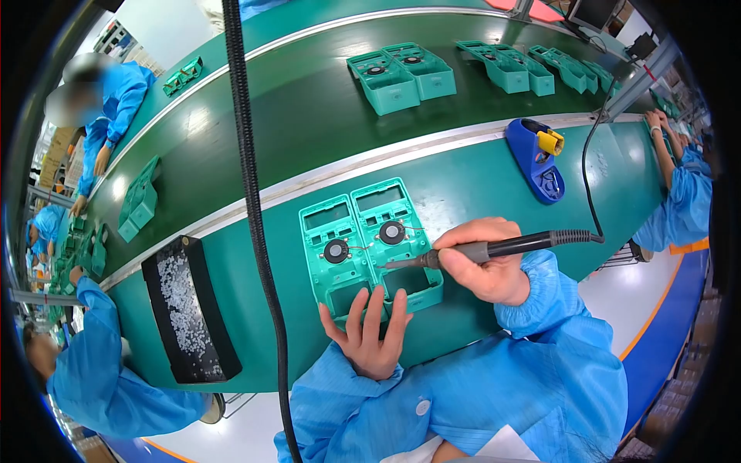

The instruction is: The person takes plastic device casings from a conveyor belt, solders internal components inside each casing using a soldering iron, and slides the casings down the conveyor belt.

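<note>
Shells (346, 276), two side by side, lie between the counter's (478, 174) far and near edges in the head view. The left hand (370, 338) spreads its fingers wide across their near ends. The right hand (488, 262) grips an iron (515, 245), tip by their seam, contact unclear. A blue holder (526, 158) stands near the far edge; a black tray (213, 309) of white bits lies leftward.

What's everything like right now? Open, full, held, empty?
Soldering iron: held in the right grip; hot or cold, can't tell
Two near green cases: side by side, open side up
Left grip: open, fingers spread over the cases' near ends
Black discs: one sitting in each case
Blue stand: no iron in it
Black tray: uncovered, holding many small pale pieces
</note>
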Action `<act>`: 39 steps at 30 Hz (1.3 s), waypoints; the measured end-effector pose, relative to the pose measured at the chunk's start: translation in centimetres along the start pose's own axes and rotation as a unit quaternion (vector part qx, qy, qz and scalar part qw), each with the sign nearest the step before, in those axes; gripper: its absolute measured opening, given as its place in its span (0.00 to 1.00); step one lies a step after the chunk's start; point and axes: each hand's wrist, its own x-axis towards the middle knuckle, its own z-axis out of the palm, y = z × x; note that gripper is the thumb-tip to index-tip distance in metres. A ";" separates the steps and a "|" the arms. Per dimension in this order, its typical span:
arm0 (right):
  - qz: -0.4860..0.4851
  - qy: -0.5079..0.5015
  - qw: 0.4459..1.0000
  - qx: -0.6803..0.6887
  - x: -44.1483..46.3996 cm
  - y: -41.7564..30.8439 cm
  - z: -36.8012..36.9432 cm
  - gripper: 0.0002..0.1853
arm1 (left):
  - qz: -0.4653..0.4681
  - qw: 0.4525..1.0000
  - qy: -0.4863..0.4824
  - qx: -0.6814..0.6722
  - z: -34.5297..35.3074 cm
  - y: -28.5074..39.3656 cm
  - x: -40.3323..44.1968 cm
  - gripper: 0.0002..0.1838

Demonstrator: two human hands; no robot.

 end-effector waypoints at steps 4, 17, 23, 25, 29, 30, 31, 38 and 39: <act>-0.044 -0.046 0.998 -0.009 0.9 -0.3 2.2 0.07 | -0.008 1.000 0.015 0.011 -0.2 -0.4 -0.6 0.22; -0.067 -0.108 0.990 -0.066 1.3 1.4 5.9 0.12 | -0.047 0.998 0.038 -0.033 0.4 -1.0 -1.2 0.19; -0.065 -0.117 0.989 -0.063 1.4 1.5 6.1 0.13 | -0.052 0.997 0.048 -0.036 0.6 -1.0 -1.2 0.19; -0.066 -0.118 0.989 -0.061 1.4 1.5 6.2 0.13 | -0.054 0.997 0.048 -0.036 0.6 -1.0 -1.2 0.19; -0.068 -0.123 0.988 -0.066 1.4 1.5 6.1 0.13 | -0.055 0.996 0.052 -0.037 0.6 -1.0 -1.1 0.19; -0.069 -0.123 0.988 -0.068 1.4 1.6 6.2 0.13 | -0.055 0.996 0.052 -0.037 0.6 -1.0 -1.1 0.19; -0.071 -0.123 0.987 -0.071 1.3 1.6 6.2 0.13 | -0.055 0.996 0.052 -0.037 0.6 -1.0 -1.2 0.19; -0.077 -0.127 0.987 -0.065 1.5 1.6 6.2 0.13 | -0.051 0.996 0.054 -0.040 0.8 -1.1 -1.2 0.19; -0.081 -0.125 0.987 -0.063 1.5 1.7 6.2 0.13 | -0.051 0.996 0.053 -0.040 0.7 -1.1 -1.2 0.19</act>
